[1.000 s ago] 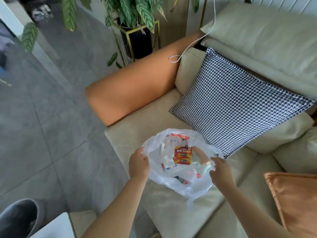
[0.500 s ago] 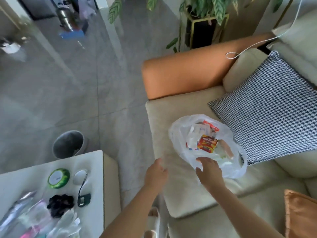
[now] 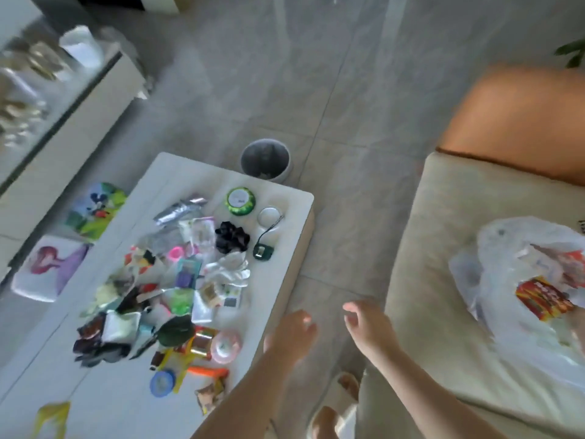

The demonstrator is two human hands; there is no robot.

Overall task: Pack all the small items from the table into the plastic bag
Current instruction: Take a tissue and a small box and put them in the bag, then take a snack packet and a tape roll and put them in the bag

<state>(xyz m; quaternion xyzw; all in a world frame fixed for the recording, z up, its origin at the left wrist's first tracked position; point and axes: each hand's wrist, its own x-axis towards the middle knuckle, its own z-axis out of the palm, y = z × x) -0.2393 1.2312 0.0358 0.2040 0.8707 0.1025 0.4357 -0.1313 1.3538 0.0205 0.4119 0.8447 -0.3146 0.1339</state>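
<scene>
Table (image 3: 285, 198) now in full view; both hands (image 3: 329, 331) off the bag (image 3: 493, 248), loosely open.

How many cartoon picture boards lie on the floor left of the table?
2. A green board lies nearer the cabinet; a white board with a purple figure lies just below it. Others may be out of frame.

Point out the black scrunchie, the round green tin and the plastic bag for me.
Black fabric scrunchie (image 3: 232, 237): head view, on its ruffled middle.
Round green tin (image 3: 241, 200): head view, on its pale lid.
White plastic bag (image 3: 493, 274): head view, on its bare left wall.
</scene>
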